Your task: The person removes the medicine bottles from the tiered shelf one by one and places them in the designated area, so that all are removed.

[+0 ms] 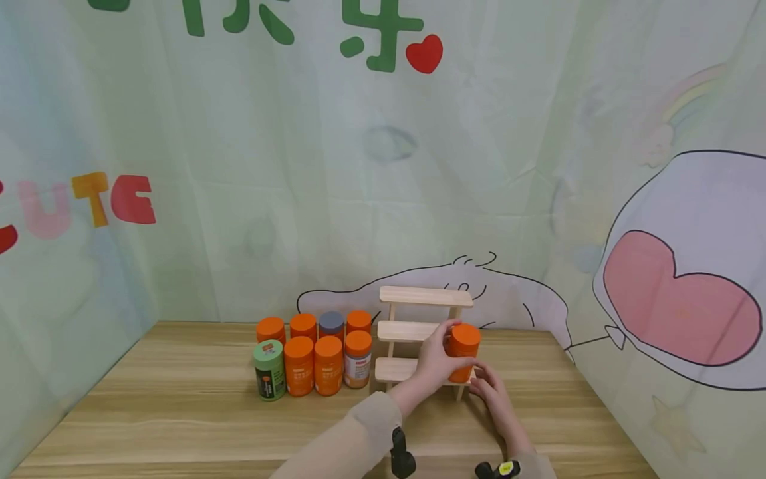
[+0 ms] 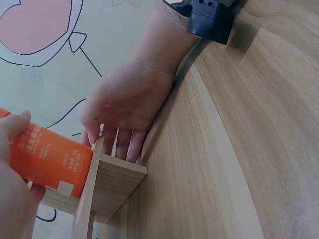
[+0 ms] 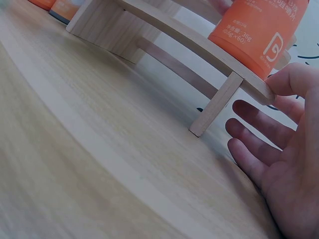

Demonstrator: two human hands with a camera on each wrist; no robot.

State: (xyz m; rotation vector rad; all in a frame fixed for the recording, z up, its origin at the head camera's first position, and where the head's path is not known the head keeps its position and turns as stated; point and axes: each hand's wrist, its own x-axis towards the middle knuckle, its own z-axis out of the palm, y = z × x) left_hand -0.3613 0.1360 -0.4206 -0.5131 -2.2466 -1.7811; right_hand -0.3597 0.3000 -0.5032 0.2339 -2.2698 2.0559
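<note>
An orange pill bottle [image 1: 464, 352] with an orange cap stands upright over the right end of the lowest shelf of a small three-tier wooden rack [image 1: 397, 369]. My left hand [image 1: 439, 359] grips this bottle from the left side, and its base meets the shelf in the left wrist view. At the same shelf's right end is my right hand [image 3: 294, 159], its thumb on the shelf edge close to the bottle's base and the index finger on the other side. The other fingers of that hand extend loosely beside the rack's leg [image 3: 217, 107].
Left of the rack, several bottles stand in two rows on the wooden table [image 1: 179, 399]: mostly orange ones [image 1: 328, 366], one green [image 1: 269, 370] at the front left, one with a grey-blue cap [image 1: 332, 323] behind. A printed curtain [image 1: 269, 166] hangs behind and at both sides.
</note>
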